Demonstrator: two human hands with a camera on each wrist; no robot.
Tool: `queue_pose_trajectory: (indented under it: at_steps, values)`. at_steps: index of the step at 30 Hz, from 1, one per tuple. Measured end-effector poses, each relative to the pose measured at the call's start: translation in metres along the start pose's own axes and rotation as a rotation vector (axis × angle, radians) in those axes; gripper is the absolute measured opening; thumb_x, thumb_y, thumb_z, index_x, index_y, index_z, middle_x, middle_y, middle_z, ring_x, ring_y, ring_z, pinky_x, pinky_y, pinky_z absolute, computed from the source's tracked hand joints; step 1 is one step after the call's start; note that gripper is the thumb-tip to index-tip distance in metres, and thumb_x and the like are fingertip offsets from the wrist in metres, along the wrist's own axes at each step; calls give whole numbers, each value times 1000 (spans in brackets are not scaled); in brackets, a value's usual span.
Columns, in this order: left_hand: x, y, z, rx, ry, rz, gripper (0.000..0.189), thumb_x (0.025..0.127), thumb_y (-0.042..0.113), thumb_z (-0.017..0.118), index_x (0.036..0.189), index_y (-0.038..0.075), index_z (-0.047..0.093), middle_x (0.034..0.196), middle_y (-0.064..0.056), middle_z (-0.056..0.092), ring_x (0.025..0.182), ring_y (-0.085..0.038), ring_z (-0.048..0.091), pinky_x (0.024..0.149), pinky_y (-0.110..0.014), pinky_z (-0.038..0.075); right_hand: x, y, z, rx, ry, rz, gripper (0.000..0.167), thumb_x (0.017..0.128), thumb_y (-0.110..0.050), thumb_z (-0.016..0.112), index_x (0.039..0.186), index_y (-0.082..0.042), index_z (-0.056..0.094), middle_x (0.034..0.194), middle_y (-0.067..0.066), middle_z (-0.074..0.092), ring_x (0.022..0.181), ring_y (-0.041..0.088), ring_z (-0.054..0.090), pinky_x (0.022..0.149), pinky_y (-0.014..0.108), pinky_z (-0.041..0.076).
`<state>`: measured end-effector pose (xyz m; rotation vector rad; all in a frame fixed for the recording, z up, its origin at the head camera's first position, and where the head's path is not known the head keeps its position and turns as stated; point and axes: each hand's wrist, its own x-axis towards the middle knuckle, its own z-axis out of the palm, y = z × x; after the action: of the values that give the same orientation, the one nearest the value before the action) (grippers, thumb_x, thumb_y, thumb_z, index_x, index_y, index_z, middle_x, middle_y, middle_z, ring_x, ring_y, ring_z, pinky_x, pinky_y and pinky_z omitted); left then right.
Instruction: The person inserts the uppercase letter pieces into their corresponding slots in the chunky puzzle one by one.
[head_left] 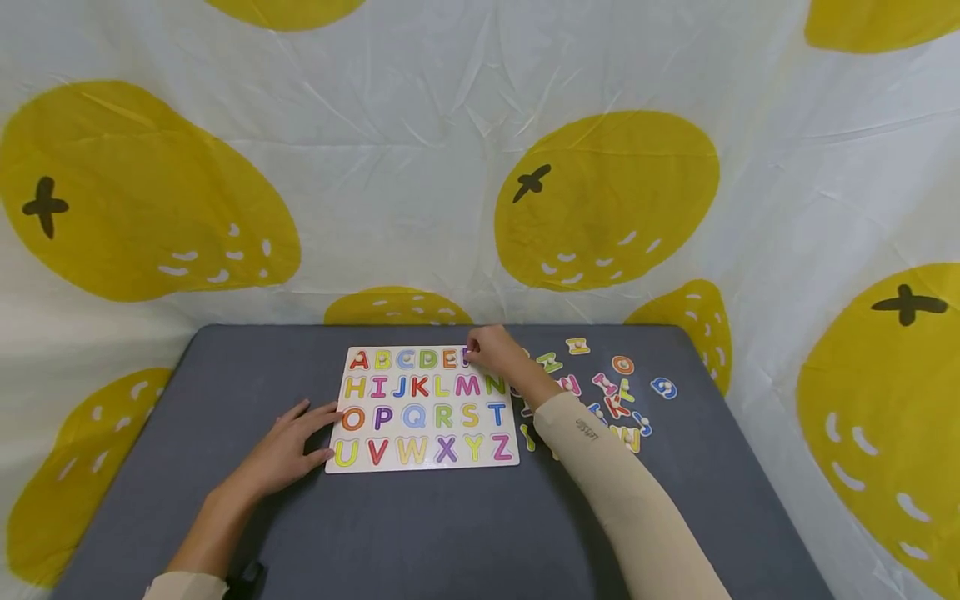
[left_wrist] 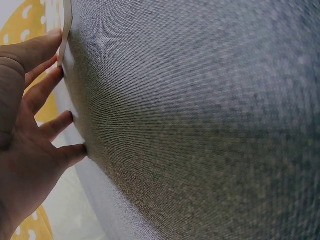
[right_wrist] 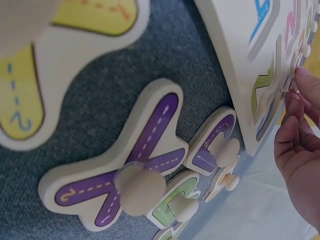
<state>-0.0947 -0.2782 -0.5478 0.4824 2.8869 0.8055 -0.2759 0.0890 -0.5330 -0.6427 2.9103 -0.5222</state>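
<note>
A white wooden alphabet puzzle board (head_left: 430,473) lies on the table. Pegged pieces fill its A to E places in the top row; the lower rows show printed letters without pegs. At the top row's right end my right hand (head_left: 493,350) pinches a purple letter F piece (head_left: 466,357) over the F place, its fingers covering part of the letter. My left hand (head_left: 283,450) rests beside the board with spread fingers, thumb and fingertips at its left edge. In the left wrist view, the thumb (left_wrist: 42,47) touches the board's edge.
Several loose pegged letters lie right of the board, including an orange O (head_left: 622,364), a blue G (head_left: 663,387) and a purple X (right_wrist: 92,187). My right sleeve (head_left: 622,492) hides some. The grey table (head_left: 420,533) meets a lemon-patterned curtain (head_left: 405,192) behind.
</note>
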Motion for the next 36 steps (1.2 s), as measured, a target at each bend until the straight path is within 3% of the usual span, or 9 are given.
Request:
queue_pose_trajectory:
  at_steps: [26,36]
  values:
    - [2,1,-2,-9,-22,-18,58,89,15,80,144,10,61,157,-17,50,148,-58,26,108,-85,18,-7,-11,0,60,-40,109,18,97,-24,74,87,-11,66,81,4,61,71,16,60,59,24,47]
    - [1,1,-1,-23,-18,-23,59,90,14,79,145,8,59,158,-18,48,149,-58,24,109,-85,16,-30,2,-28,102,24,23,22,96,-23,74,108,-5,72,90,3,67,81,17,59,75,31,52]
